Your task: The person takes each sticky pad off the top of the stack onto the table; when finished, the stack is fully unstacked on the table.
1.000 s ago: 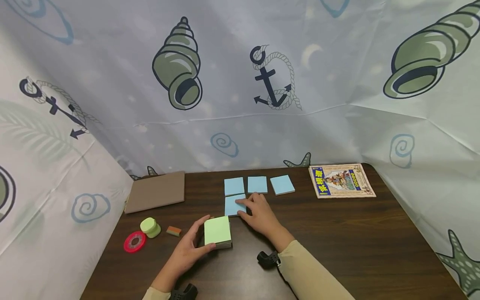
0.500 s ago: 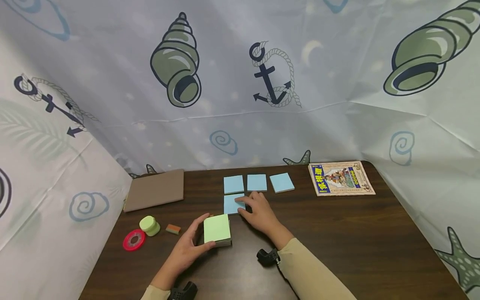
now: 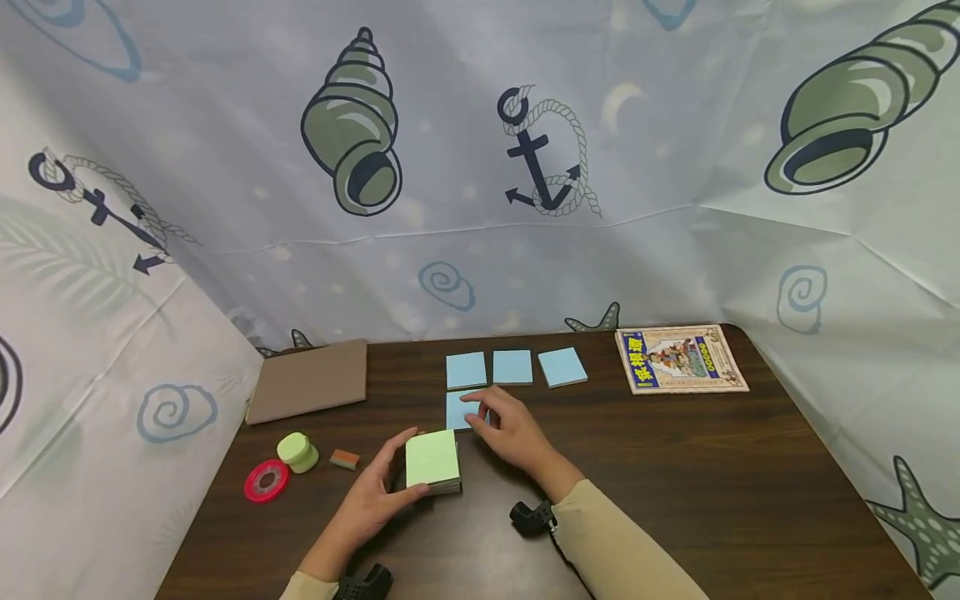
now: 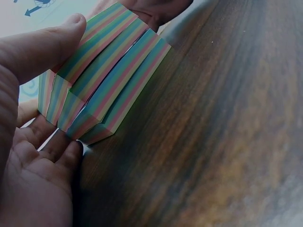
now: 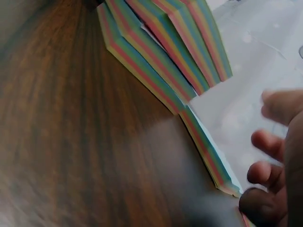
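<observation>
My left hand (image 3: 366, 498) grips a stack of sticky note pads (image 3: 432, 460), thumb on the near side and fingers along the far left side. The top pad is pale green; striped edges of several pads show in the left wrist view (image 4: 113, 61). My right hand (image 3: 517, 429) is over the right edge of the nearest blue sticky note pad (image 3: 456, 412), fingers loosely bent and holding nothing. Behind that pad lies a row of three blue pads: left (image 3: 467, 371), middle (image 3: 513, 367) and right (image 3: 562, 367), the right one slightly turned.
On the table's left are a brown board (image 3: 309, 383), a red ring-shaped item (image 3: 266, 481), a light green lidded item (image 3: 297, 452) and a small orange-and-grey block (image 3: 344, 459). A printed booklet (image 3: 681, 360) lies at the back right. A patterned cloth (image 3: 442, 167) hangs behind.
My right hand's fingers have lifted a little off the nearest blue pad and drawn slightly left. My left hand keeps its hold on the stack; the pads stay in place.
</observation>
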A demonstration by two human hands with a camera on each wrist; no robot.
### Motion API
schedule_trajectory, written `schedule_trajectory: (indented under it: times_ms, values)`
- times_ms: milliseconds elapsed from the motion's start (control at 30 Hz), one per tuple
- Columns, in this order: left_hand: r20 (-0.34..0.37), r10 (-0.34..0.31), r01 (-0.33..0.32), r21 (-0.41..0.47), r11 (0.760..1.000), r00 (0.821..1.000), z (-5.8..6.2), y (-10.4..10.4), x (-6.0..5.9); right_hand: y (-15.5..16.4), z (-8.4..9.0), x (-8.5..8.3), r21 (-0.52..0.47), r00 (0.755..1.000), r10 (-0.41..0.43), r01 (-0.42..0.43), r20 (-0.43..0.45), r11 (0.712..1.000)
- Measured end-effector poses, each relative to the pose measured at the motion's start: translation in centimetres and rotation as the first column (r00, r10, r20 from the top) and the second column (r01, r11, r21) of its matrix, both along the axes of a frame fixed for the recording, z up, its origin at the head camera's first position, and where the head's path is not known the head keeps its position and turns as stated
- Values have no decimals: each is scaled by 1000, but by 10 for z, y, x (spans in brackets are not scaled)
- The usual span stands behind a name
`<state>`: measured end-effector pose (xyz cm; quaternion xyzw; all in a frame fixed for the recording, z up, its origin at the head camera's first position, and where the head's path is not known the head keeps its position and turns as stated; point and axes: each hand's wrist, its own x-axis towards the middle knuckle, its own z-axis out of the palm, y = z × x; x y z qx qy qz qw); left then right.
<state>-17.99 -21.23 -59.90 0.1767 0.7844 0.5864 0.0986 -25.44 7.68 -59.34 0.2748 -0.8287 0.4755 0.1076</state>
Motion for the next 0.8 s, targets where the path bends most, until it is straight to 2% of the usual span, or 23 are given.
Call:
schedule_trajectory:
  times_ms: [167,300,567,800]
  values:
    - [11,-3,3,8,1000,1000,1,0,0,-7,2,6,-58,993,122,-121,9,991]
    - [19,-10,9,12,1000,1000,1,0,0,-11,4,11,-42,975,214,-212,58,976]
    - [16,-19,19,5,1000,1000,1,-1,1,-15,5,16,64,958,275,-280,80,958]
    - [19,-15,15,-9,1000,1000,2,-1,1,-18,0,18,53,938,332,-339,102,939]
